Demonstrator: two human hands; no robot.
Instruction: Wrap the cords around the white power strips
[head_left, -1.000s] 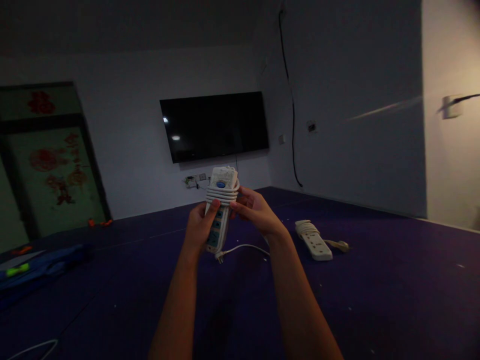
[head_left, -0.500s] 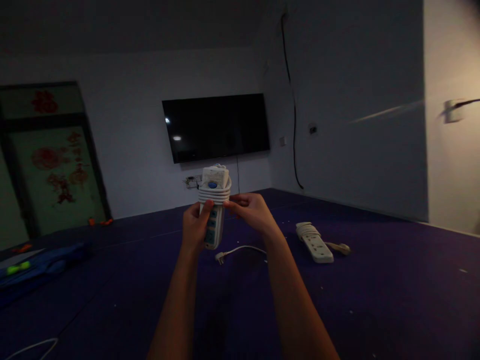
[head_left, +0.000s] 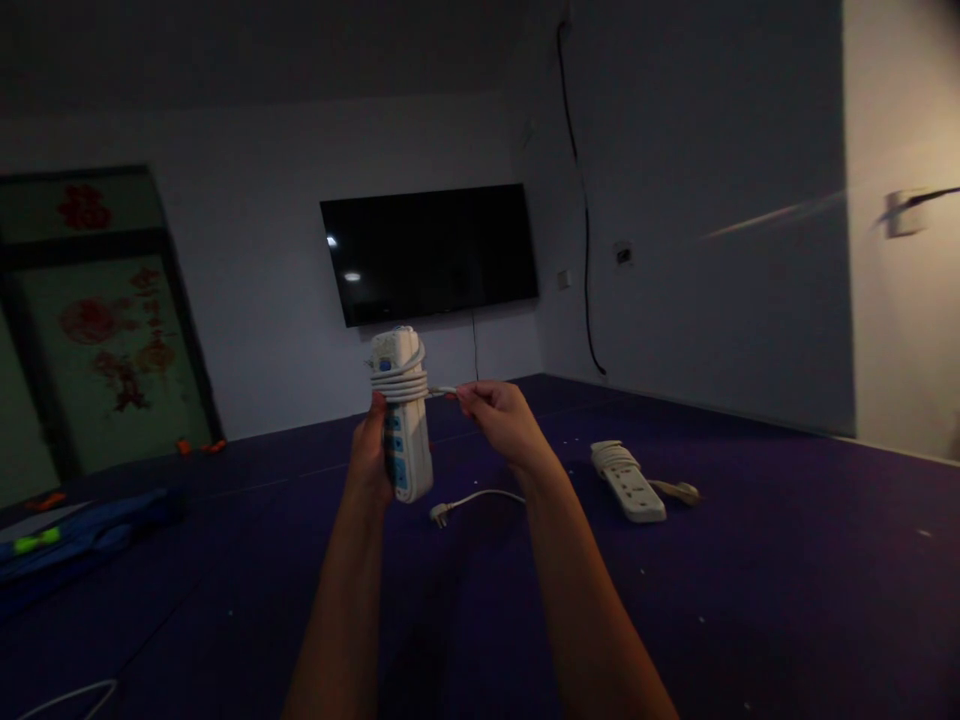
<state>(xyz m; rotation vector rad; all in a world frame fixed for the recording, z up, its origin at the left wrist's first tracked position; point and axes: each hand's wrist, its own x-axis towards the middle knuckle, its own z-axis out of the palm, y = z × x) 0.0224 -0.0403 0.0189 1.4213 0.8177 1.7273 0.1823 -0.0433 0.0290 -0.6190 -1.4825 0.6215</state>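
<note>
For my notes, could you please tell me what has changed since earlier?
The held power strip has shifted left and turned, showing its side. The right hand, earlier at the coil, now holds cord away from it. The left hand keeps its grip; the other power strip stays put.

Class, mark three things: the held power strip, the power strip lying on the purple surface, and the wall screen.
Held power strip (head_left: 416, 438), head view: its white side.
Lying power strip (head_left: 632, 489), head view: its socket face.
Wall screen (head_left: 433, 255), head view: middle of its dark panel.
</note>
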